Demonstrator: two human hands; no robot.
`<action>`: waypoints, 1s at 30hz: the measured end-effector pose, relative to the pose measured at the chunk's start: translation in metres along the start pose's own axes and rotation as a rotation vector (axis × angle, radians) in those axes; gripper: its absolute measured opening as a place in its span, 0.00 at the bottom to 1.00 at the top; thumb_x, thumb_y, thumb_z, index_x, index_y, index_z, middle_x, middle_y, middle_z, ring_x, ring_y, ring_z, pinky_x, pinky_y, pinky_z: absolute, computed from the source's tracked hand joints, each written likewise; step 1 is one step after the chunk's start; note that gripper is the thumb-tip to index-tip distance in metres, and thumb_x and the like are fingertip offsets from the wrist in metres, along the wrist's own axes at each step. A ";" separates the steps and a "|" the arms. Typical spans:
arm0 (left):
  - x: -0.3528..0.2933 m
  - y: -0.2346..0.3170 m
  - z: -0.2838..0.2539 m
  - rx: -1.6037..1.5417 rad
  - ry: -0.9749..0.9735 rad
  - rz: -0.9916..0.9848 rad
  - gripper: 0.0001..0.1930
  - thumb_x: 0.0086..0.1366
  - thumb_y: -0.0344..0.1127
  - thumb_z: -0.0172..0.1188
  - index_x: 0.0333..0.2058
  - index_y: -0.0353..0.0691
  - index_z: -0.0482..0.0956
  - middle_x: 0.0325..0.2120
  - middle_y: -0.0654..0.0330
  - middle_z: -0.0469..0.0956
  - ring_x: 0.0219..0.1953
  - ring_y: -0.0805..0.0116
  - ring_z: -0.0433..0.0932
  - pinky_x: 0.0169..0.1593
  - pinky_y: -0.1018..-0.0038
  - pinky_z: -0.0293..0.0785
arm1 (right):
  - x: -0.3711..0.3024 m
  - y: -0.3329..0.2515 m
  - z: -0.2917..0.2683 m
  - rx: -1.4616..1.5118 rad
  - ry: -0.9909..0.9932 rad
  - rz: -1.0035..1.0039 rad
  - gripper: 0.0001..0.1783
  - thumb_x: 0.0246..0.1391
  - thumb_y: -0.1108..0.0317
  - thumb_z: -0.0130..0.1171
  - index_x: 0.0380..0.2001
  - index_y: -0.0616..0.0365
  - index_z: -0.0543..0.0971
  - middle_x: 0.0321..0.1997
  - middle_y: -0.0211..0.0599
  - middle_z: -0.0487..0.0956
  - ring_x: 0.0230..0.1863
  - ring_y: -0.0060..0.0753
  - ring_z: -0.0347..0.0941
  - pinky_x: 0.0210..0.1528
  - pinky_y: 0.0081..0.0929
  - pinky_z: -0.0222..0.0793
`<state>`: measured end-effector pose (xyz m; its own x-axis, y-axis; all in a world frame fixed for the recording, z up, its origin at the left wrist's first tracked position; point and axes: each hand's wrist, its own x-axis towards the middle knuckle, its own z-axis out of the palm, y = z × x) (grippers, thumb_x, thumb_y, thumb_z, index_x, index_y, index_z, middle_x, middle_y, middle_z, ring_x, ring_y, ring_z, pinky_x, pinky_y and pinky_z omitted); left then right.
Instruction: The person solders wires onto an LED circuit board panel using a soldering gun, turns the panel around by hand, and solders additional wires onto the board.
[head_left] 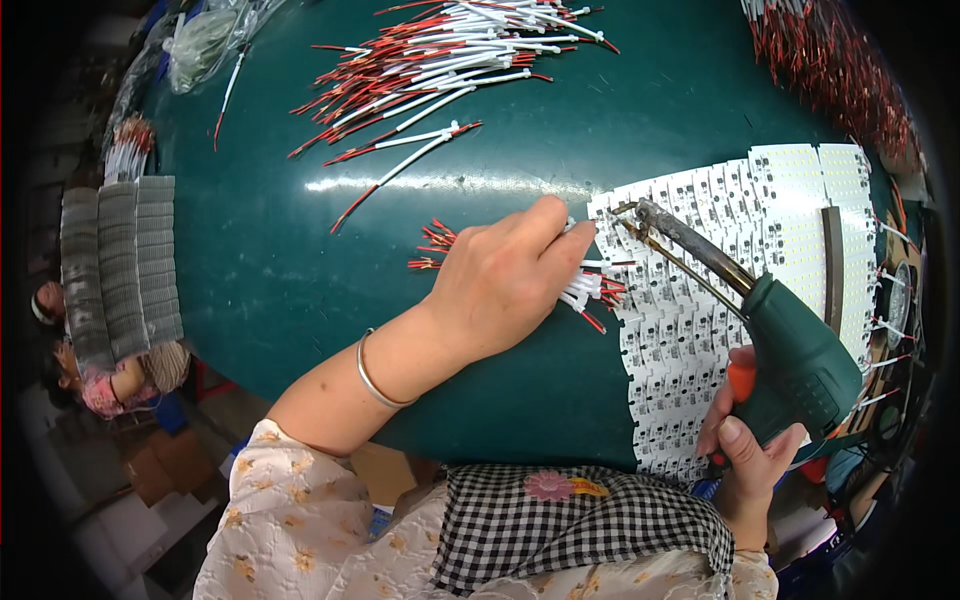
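My left hand (505, 270) is closed round a small bundle of red-and-white wires (592, 290), whose ends stick out on both sides of the fist. The fingertips are close to the left edge of a sheet of white circuit boards (668, 345). My right hand (750, 450) grips a green soldering gun (800, 350) with an orange trigger. Its dark metal tip points to the upper left, over the boards' corner near my left fingers. Whether the tip touches a board or a wire, I cannot tell.
Loose wires (440, 65) lie piled at the table's far side, and a denser heap (840, 80) fills the far right. Stacked grey strips (138, 270) stand at the left edge. A dark bar (832, 265) rests on the boards. Another person (110, 380) sits beyond the left edge.
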<state>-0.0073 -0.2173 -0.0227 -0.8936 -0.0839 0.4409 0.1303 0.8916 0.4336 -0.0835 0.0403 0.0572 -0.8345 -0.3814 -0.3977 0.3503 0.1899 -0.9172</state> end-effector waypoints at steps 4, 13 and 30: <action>0.000 0.000 -0.001 0.014 0.004 0.008 0.21 0.42 0.22 0.64 0.41 0.35 0.79 0.24 0.59 0.69 0.21 0.65 0.72 0.23 0.70 0.69 | 0.000 0.003 0.001 -0.035 -0.045 0.014 0.38 0.42 0.62 0.73 0.52 0.72 0.67 0.29 0.38 0.74 0.18 0.25 0.70 0.18 0.20 0.69; 0.000 0.000 0.000 0.000 -0.013 -0.019 0.21 0.43 0.23 0.64 0.41 0.35 0.79 0.24 0.60 0.69 0.21 0.65 0.72 0.23 0.70 0.70 | 0.004 0.011 0.000 -0.104 -0.106 0.064 0.31 0.44 0.66 0.70 0.49 0.69 0.69 0.30 0.38 0.74 0.20 0.26 0.71 0.19 0.20 0.68; 0.004 -0.007 -0.003 0.002 -0.038 -0.009 0.21 0.43 0.22 0.63 0.41 0.36 0.80 0.25 0.59 0.72 0.22 0.64 0.74 0.23 0.70 0.70 | -0.004 0.000 -0.004 0.019 0.007 0.009 0.41 0.41 0.61 0.74 0.53 0.74 0.66 0.24 0.36 0.71 0.16 0.25 0.68 0.16 0.21 0.66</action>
<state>-0.0105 -0.2254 -0.0213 -0.9103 -0.0755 0.4069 0.1209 0.8917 0.4361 -0.0818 0.0454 0.0593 -0.8339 -0.3737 -0.4062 0.3664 0.1758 -0.9137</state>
